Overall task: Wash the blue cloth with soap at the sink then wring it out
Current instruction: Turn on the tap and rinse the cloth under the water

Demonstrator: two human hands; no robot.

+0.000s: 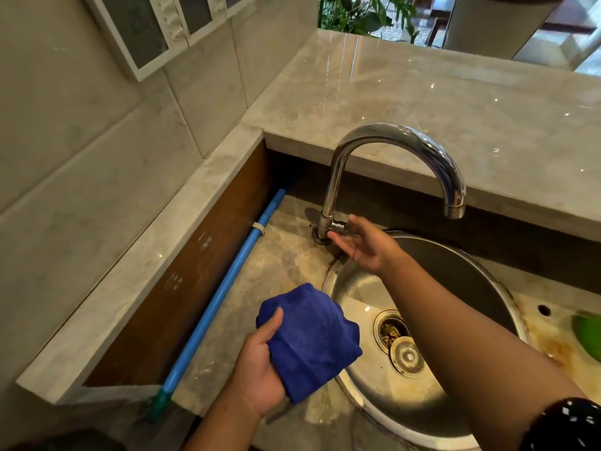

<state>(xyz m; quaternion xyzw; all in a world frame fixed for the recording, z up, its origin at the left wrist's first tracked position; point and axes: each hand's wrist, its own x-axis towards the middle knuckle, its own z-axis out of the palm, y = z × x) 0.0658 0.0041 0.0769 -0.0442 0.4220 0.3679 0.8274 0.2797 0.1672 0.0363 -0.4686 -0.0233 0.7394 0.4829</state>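
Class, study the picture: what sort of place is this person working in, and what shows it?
Probably a home kitchen or wash area: a round stainless-steel sink with a curved chrome tap sits below a polished grey marble counter, beside a pale tiled wall.

Single head-worn wide-angle view, looking forward and steeply down, close above the work, left hand [260,362] gripping the blue cloth [312,340] low and centre-left, sink [383,398] just right of the grip, tap [390,141] beyond it, countertop [422,92] farther off, frame edges bowed.
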